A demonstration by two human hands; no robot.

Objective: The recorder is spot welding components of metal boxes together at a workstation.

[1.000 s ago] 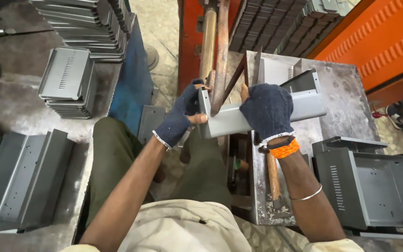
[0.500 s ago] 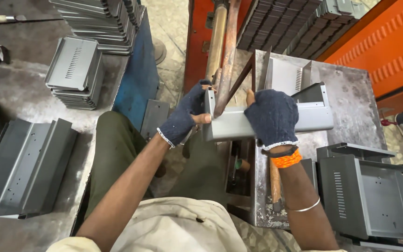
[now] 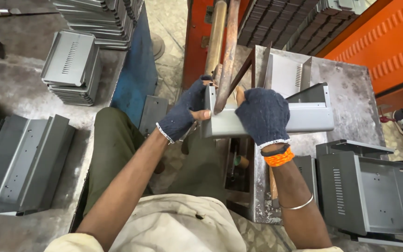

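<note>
I hold a long grey bent sheet-metal panel [image 3: 311, 119] level in front of me with both hands, each in a dark fingerless glove. My left hand [image 3: 186, 113] grips its left end. My right hand [image 3: 263, 115] clasps it near the middle, with an orange band at the wrist. The panel lies across two rusty upright bars [image 3: 225, 44] of an orange-red machine [image 3: 196, 46]. Its right end reaches over a worn steel work table [image 3: 350, 93].
Another slotted grey panel [image 3: 286, 74] stands on the table behind. Louvered grey housings [image 3: 369, 186] sit at the right. On the left bench lie folded panels [image 3: 22, 163] and stacks of slotted parts [image 3: 71, 65]. A blue stand [image 3: 134, 74] is beside my knee.
The panel and both hands have stayed at the rusty bars; the view has shifted slightly, and my grip is unchanged.
</note>
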